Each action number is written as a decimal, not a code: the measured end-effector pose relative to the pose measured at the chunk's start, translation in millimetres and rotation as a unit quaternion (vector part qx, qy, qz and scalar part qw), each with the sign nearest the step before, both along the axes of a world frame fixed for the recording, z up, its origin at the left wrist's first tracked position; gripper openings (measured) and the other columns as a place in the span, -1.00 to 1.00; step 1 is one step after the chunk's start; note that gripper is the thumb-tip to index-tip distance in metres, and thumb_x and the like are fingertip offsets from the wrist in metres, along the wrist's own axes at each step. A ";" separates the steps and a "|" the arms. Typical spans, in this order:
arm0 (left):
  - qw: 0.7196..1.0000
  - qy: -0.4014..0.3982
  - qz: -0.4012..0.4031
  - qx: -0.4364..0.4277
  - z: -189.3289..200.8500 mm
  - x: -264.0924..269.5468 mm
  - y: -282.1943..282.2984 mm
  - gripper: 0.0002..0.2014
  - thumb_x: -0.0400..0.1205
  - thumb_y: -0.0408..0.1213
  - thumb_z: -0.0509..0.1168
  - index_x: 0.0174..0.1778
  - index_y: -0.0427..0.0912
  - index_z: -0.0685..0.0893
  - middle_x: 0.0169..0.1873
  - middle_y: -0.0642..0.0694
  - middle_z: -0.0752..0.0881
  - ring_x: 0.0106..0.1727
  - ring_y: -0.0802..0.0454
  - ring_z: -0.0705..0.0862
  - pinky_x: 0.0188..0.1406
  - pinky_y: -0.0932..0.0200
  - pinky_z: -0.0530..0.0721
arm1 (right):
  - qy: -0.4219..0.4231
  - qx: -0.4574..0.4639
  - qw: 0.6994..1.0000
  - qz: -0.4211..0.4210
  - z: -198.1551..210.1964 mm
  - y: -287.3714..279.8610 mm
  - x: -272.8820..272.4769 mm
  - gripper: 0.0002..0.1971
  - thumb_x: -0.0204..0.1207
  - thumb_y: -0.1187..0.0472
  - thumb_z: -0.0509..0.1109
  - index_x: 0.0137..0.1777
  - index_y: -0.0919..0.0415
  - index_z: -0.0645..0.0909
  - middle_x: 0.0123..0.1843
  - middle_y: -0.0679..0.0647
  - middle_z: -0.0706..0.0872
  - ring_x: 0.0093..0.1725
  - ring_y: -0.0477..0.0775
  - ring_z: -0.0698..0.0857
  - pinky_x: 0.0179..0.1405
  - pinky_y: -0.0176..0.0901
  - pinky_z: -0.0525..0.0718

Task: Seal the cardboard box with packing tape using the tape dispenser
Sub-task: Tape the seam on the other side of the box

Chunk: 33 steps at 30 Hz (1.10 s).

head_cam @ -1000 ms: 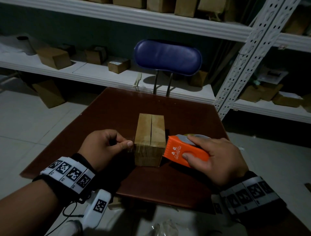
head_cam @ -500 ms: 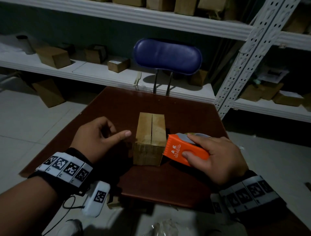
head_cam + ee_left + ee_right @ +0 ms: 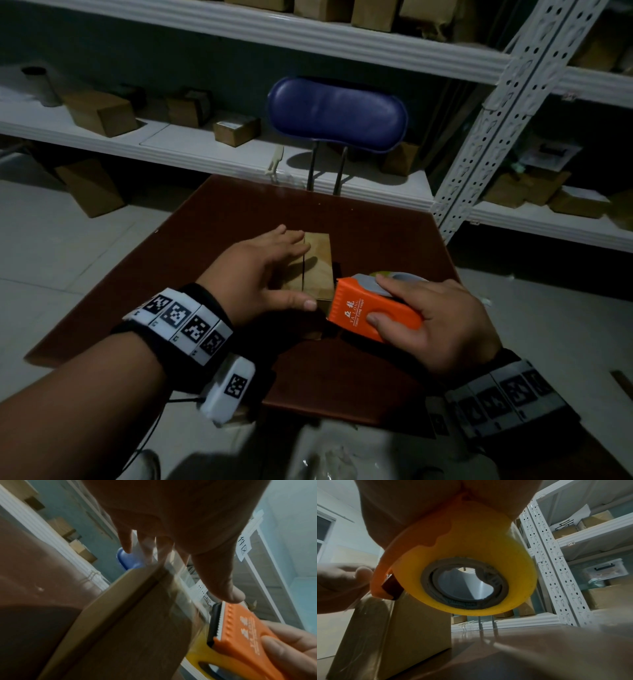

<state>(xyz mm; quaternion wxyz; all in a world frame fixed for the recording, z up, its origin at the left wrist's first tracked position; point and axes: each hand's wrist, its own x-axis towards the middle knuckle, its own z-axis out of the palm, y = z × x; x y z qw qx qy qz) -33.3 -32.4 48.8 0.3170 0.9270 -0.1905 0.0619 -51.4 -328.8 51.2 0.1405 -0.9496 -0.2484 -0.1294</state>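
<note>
Having moved onto cardboard box (image 3: 317,265): left hand (image 3: 251,274)

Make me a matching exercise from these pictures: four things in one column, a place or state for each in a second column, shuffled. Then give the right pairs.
Things:
1. left hand
2. right hand
3. cardboard box
4. blue chair back

Places or states:
A. stands on the brown table, the seam between its top flaps in view
B. grips the orange tape dispenser at the box's near right corner
C. beyond the far edge of the table, in front of the white shelves
D. fingers straight, laid over the box's top

Pairs: 1-D, 2-B, 3-A, 4-C
</note>
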 end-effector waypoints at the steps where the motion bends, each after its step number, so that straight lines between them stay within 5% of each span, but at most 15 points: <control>1: 1.000 0.010 -0.002 0.004 -1.0 1.2 -2.2 -0.05 0.24 0.36 0.46 0.58 0.09 0.49 0.64 0.16 0.35 0.70 0.24 0.13 0.67 0.12 0.11 | -0.003 0.005 1.000 0.003 0.0 -0.5 0.3 -0.34 0.45 -0.38 0.31 0.40 0.02 0.71 0.24 -0.04 0.83 0.16 0.02 0.81 0.11 -0.08 0.57; 8: 0.999 0.027 -0.023 0.036 -12.2 6.7 -4.5 -0.14 0.29 0.50 0.21 0.46 0.09 0.62 0.60 0.12 0.44 0.70 0.13 0.21 0.71 -0.03 0.16 | -0.013 0.010 1.000 0.014 0.8 -0.5 -0.3 -0.34 0.45 -0.37 0.31 0.39 0.04 0.72 0.16 -0.02 0.86 0.07 0.01 0.83 0.06 -0.09 0.59; 15: 1.000 0.011 -0.019 0.022 -21.3 8.9 -4.2 -0.23 0.32 0.44 0.26 0.31 0.02 0.76 0.46 0.13 0.61 0.64 0.16 0.34 0.61 -0.02 0.41 | -0.002 -0.001 1.000 0.006 1.8 -3.3 -0.9 -0.34 0.46 -0.40 0.29 0.44 -0.04 0.68 0.19 -0.06 0.85 0.13 0.01 0.81 0.10 -0.12 0.52; 23: 1.000 0.000 -0.020 0.017 -23.1 7.1 -4.7 -0.25 0.33 0.42 0.26 0.29 -0.01 0.77 0.44 0.11 0.64 0.63 0.16 0.37 0.60 0.00 0.45 | -0.004 -0.009 1.000 0.016 4.6 -13.7 4.4 -0.33 0.46 -0.43 0.28 0.43 -0.05 0.68 0.17 -0.06 0.86 0.12 0.05 0.82 0.16 0.06 0.67; 33: 1.000 -0.003 -0.019 0.010 -24.6 8.1 -4.1 -0.25 0.33 0.43 0.26 0.28 0.01 0.78 0.42 0.12 0.65 0.63 0.17 0.37 0.59 -0.04 0.46 | -0.013 -0.010 1.000 0.007 3.4 -22.5 5.3 -0.35 0.43 -0.41 0.32 0.39 -0.05 0.71 0.13 -0.08 0.87 0.08 0.00 0.82 0.11 -0.10 0.52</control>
